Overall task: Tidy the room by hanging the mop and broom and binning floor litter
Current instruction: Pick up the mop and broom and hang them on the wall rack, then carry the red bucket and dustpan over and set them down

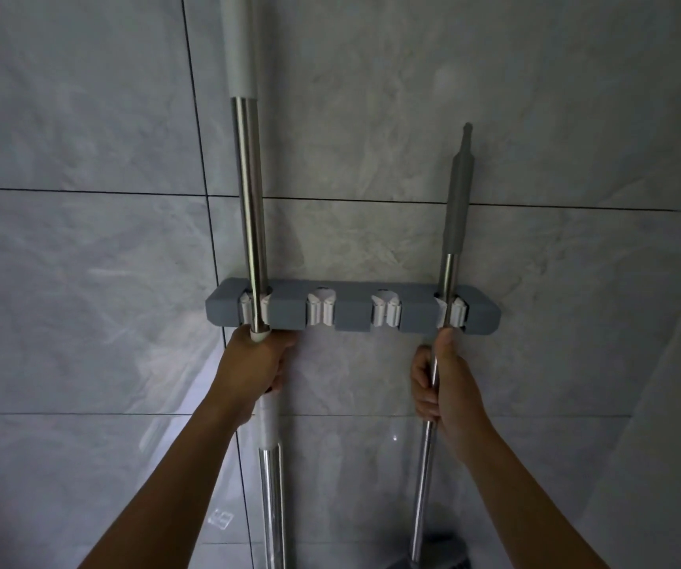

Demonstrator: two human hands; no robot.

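A grey wall rack (351, 310) with several white clips is fixed to the tiled wall. A long steel pole (250, 199) with a pale grey upper grip sits in the leftmost clip; my left hand (254, 363) grips it just below the rack, over its white collar. A thinner steel pole (449, 273) with a dark grey grip sits in the rightmost clip; my right hand (447, 388) is closed around it under the rack, thumb up. A grey broom head (443, 556) shows at the bottom of this pole. The left pole's head is out of view.
The two middle clips (353, 308) of the rack hold nothing. Grey marbled wall tiles (84, 281) fill the view. A small clear wall hook (220, 517) sits low on the wall, left of the left pole.
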